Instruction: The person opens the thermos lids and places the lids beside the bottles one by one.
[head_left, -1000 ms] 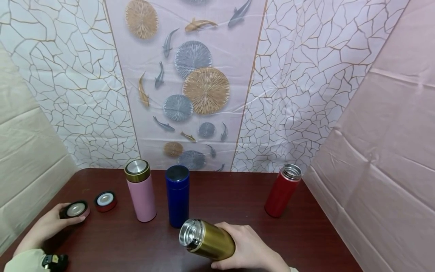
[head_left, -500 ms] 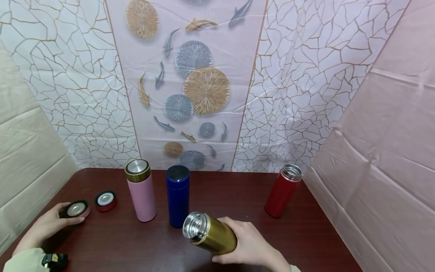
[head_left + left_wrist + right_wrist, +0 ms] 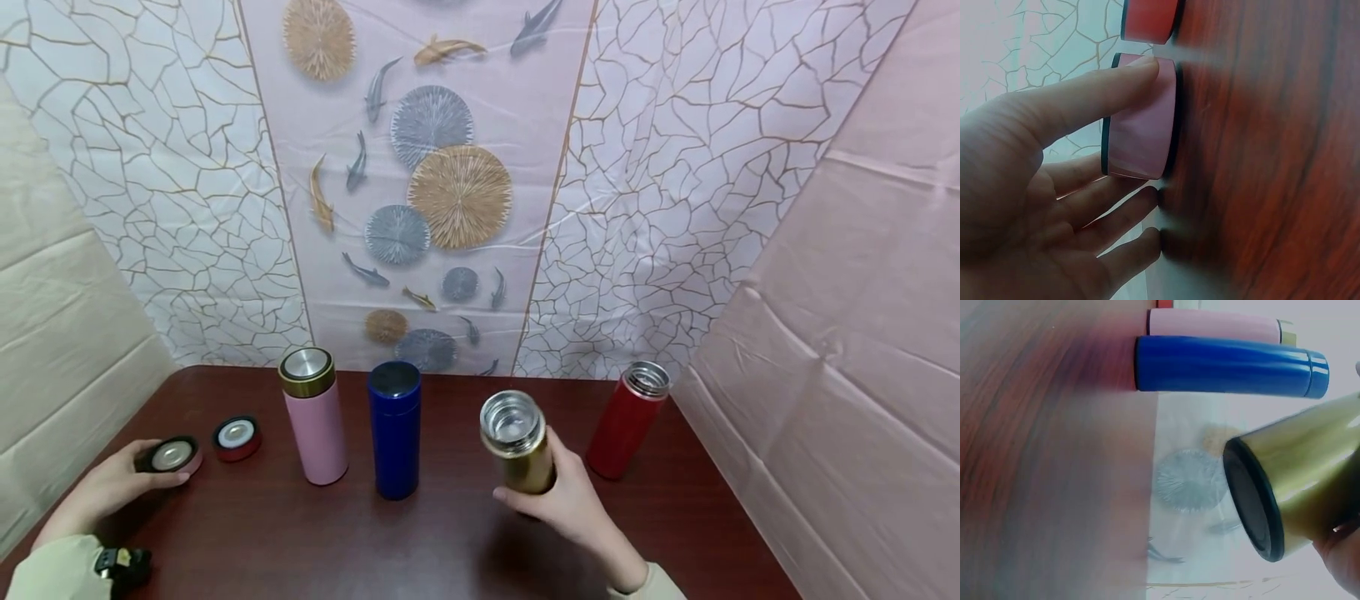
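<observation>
My left hand (image 3: 108,490) holds an upturned pink lid (image 3: 197,463) at the left of the table, thumb on one side and fingers on the other. In the left wrist view the pink lid (image 3: 1141,134) stands on the tabletop. My right hand (image 3: 572,493) grips a gold thermos flask (image 3: 528,468) without a lid, tilted so its steel mouth faces me. The black base (image 3: 1254,506) of the gold flask is off the table in the right wrist view. Beside it stands a blue thermos flask (image 3: 395,442) with its lid on.
A pink flask with a gold lid (image 3: 315,425) stands left of the blue one. A red lid (image 3: 237,442) lies upturned near the pink lid. At the right stands an open red flask (image 3: 626,425). Patterned cloth (image 3: 465,192) hangs behind the table (image 3: 337,542).
My right hand has carried the gold flask rightward and farther from me, and the flask is more upright. The left hand stays at the pink lid. The head view has shifted slightly.
</observation>
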Motion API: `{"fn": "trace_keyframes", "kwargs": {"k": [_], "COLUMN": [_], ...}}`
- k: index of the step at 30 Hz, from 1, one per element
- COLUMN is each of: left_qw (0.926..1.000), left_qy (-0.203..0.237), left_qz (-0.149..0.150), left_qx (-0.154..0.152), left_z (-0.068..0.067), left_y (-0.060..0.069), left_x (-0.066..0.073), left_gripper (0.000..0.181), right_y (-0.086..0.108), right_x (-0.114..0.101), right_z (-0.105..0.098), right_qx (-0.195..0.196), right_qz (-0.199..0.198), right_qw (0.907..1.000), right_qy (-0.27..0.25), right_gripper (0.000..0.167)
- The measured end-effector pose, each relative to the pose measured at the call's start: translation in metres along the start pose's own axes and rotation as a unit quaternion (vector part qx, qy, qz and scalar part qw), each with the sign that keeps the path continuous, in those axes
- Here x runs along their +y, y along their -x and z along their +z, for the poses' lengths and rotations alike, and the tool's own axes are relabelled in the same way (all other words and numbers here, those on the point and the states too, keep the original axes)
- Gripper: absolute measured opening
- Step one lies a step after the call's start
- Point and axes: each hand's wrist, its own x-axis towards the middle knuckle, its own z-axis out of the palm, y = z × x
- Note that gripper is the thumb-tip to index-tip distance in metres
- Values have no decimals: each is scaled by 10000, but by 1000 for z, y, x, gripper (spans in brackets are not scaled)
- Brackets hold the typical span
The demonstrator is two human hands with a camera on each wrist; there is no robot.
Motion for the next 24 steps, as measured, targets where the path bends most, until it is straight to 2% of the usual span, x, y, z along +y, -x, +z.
{"fn": "trace_keyframes", "kwargs": {"k": [4, 8, 16, 20, 24], "left_qw": [9999, 9998, 9999, 10000, 10000], "left_qy": [-37, -37, 87, 73, -6], "left_qz": [112, 181, -52, -13, 66], "left_qx": [39, 84, -90, -46, 39], "left_z": [0, -1, -2, -2, -2], "left_y": [0, 0, -1, 0, 1], "left_x": [0, -1, 1, 1, 0], "left_gripper": [92, 90, 93, 92, 91], "right_y": [-5, -9, -14, -16, -17], "right_x": [11, 23, 47, 56, 62], "right_z": [-2, -3, -4, -5, -5], "right_qx": [546, 884, 1117, 1114, 1107], "right_qz": [458, 949, 1370, 1465, 1692], "right_qw": [9967, 9890, 9812, 9790, 9744], "right_qy": [-400, -708, -779, -880, -981], "right_gripper": [72, 68, 79, 83, 80]}}
